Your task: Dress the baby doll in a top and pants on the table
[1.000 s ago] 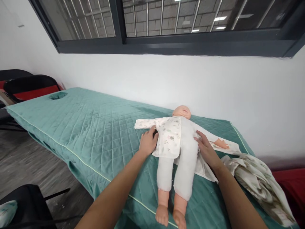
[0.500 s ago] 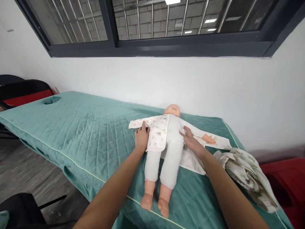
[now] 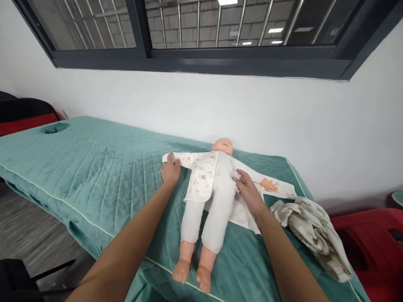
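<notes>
A baby doll lies on its back, with a soft white body, bare feet and its head toward the wall. A printed white baby shirt covers one side of its chest; the other half is spread open under and beside it. My left hand is at the cuff end of the left-lying sleeve, thumb and fingers closed about it. Against the doll's right-lying side rests my right hand, thumb and forefinger apart at a frayed white edge. Flat beyond that hand lies the other sleeve, with an orange patch.
The doll lies on a green quilted bed with a face hole. A crumpled patterned cloth sits near its right end. Red seats stand at right, a black-and-red chair at far left. A white wall rises behind.
My left hand has moved outward along the sleeve from near the doll's side to the cuff. My right hand stays at the doll's side. The view has shifted slightly.
</notes>
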The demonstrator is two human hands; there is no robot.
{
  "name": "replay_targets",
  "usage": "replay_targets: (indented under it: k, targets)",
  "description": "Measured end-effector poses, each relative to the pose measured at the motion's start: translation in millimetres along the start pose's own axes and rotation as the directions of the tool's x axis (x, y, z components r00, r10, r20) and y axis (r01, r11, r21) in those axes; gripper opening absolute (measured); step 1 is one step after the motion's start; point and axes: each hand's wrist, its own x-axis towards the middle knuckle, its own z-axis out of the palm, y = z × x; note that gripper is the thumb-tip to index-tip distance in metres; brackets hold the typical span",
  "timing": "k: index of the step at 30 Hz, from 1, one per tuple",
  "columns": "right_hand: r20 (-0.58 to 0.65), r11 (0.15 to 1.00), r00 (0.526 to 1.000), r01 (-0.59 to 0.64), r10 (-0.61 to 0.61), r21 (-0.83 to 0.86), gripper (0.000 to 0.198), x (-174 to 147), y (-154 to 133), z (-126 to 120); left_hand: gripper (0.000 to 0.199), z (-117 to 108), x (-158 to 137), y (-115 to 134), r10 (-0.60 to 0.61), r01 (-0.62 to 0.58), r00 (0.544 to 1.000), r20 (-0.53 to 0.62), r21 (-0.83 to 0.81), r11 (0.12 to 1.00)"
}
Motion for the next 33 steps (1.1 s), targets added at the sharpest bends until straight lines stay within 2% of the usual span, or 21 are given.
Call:
replay_targets:
  k: [5,7,9,13,16,19,22,30,32,33]
  targets:
    - [0.022,0.999,0.999,-0.030,0.031,-0.027,0.064,2,2,-1,0.059,-9,4,-4,-0.004,-0.003,0.989,-0.148,-0.045,0.999]
    - [0.030,0.999,0.999,-0.024,0.025,-0.040,0.063,4,4,-1,0.056,-12,-1,0,0.038,-0.051,0.981,-0.190,-0.061,0.997]
    - [0.042,0.999,0.999,-0.021,0.023,-0.049,0.063,5,5,-1,0.049,-16,-11,7,0.117,-0.136,0.976,-0.184,-0.095,0.986]
    - [0.056,0.998,0.998,-0.033,0.037,-0.056,0.065,7,5,-2,0.033,-24,-47,24,0.335,-0.328,0.942,-0.013,-0.234,0.915]
    - [0.066,0.997,0.997,-0.039,0.043,-0.059,0.066,5,3,-2,0.036,-32,-76,39,0.479,-0.397,0.865,0.152,-0.378,0.836]
    - [0.073,0.998,0.996,-0.049,0.053,-0.050,0.066,3,0,-1,0.045,-37,-88,59,0.558,-0.451,0.777,0.290,-0.361,0.816]
    - [0.079,0.996,0.994,-0.073,0.076,-0.041,0.067,2,-1,1,0.051,-39,-82,84,0.582,-0.533,0.724,0.371,-0.237,0.813]
    - [0.089,0.996,0.993,-0.078,0.081,-0.037,0.065,0,-7,0,0.047,-26,-61,141,0.469,-0.521,0.732,0.494,-0.036,0.853]
    - [0.096,0.996,0.992,-0.078,0.082,-0.044,0.066,-1,-9,-1,0.043,-24,-64,153,0.513,-0.571,0.707,0.487,-0.035,0.820]
    - [0.098,0.996,0.992,-0.071,0.076,-0.050,0.067,-1,-10,-1,0.042,-24,-68,160,0.561,-0.618,0.678,0.475,-0.045,0.785]
